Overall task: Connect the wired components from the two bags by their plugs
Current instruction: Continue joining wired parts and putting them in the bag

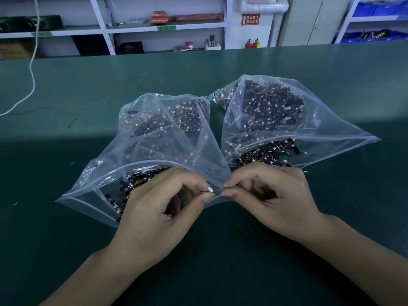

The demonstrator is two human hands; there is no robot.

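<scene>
So the little white plug (210, 190) is sitting right between the two thumbs, just in front of the left bag (136, 173), with its wires running pretty much straight left-right. Left hand (159, 208) pinches the plug end and right hand (271, 195) pinches the mating lead, fingertips nearly touching. Looks like they just need pushing together along that line; right bag (298, 120) sits behind-right of the plug.

We have one wide head-worn view, looking forward and down from just above the hands (209, 202). It sits close over the green surface (88, 85) and faces the shelves (136, 27) along the far wall.
</scene>
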